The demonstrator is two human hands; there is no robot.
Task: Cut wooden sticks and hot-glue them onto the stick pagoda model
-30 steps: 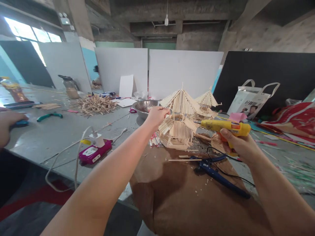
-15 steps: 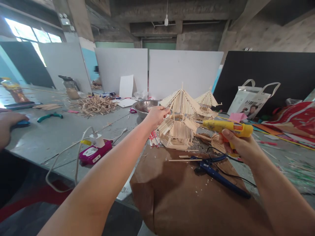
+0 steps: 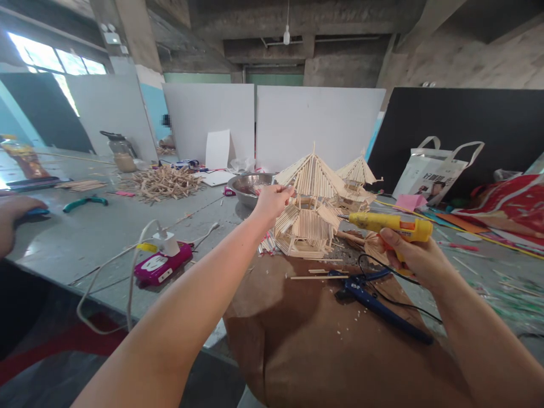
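A pavilion model of thin wooden sticks (image 3: 313, 178) stands at the far end of a brown sheet (image 3: 306, 334). At the left edge of its pointed upper roof, my left hand (image 3: 272, 203) is closed in a pinch; whatever lies between the fingertips is hidden. My right hand (image 3: 410, 258) grips a yellow hot glue gun (image 3: 382, 222), its nozzle pointing left close to the right side of the lower roof. Loose sticks (image 3: 318, 277) and blue-handled cutters (image 3: 374, 306) lie on the sheet below. Behind the model is a second pointed-roof stick model (image 3: 357, 173).
A metal bowl (image 3: 244, 192) sits behind my left hand. Further left are a stick pile (image 3: 165, 182), a purple power strip (image 3: 164, 265) with a white cable, and teal pliers (image 3: 85, 203). Another person's hand (image 3: 17, 212) rests at the left edge. A white bag (image 3: 427, 173) stands right.
The glue gun has shifted slightly left, bringing its nozzle closer to the lower roof. My left hand stays pinched at the upper roof's edge.
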